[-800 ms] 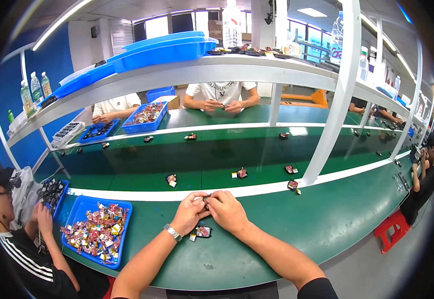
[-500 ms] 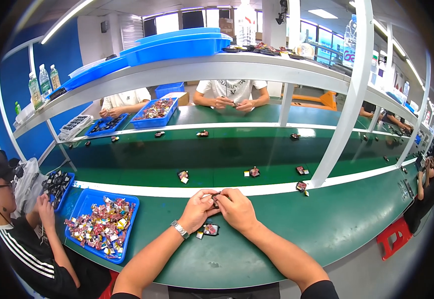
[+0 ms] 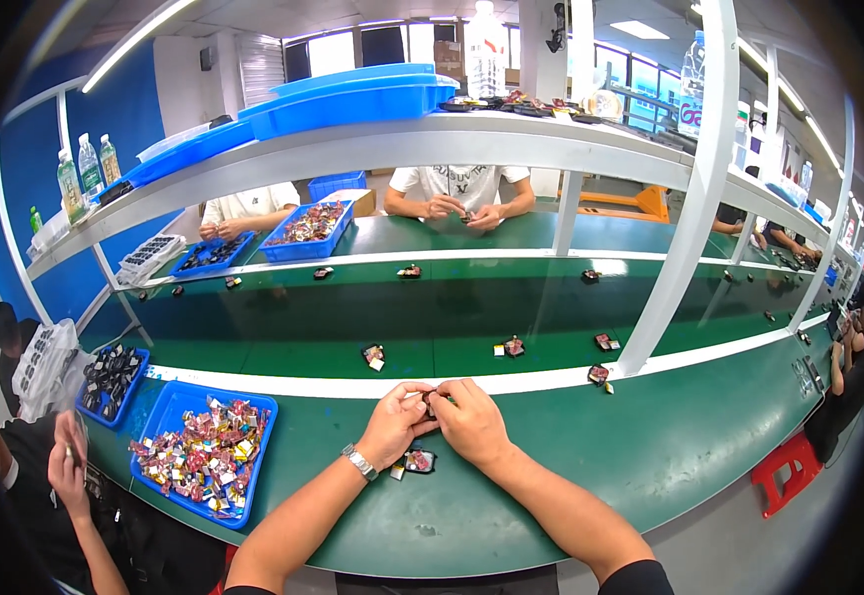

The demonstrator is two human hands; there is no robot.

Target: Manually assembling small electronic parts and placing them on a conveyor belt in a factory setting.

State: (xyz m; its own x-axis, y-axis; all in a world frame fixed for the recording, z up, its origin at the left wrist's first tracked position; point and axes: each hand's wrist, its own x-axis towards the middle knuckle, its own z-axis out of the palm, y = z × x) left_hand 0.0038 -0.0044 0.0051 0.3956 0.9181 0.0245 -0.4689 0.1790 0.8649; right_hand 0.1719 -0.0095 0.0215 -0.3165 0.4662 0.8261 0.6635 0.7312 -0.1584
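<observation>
The head view shows a long green workbench (image 3: 650, 466) with a white stripe along it, and behind the stripe a darker green conveyor belt (image 3: 452, 317). Above them a white shelf (image 3: 402, 149) carries long blue trays (image 3: 352, 99). On the bench at the person's left stands a blue bin (image 3: 253, 466) full of small colourful packets, and further left a smaller blue bin (image 3: 105, 416) with dark pieces. Across the belt, another person in a white shirt (image 3: 461, 183) works with both hands together.

The left hand (image 3: 392, 426), with a metal wristwatch (image 3: 359, 462), and the right hand (image 3: 471, 421) meet in the middle of the bench, just before the white stripe. Both hands are closed with the fingertips pinching a small dark part (image 3: 430, 401) between them; it is mostly covered by the fingers, so its shape I cannot tell well. Just under the hands, on the bench, lies a small dark and pink piece (image 3: 418, 460). Similar small pieces (image 3: 373, 355) lie well apart on the belt.
</observation>
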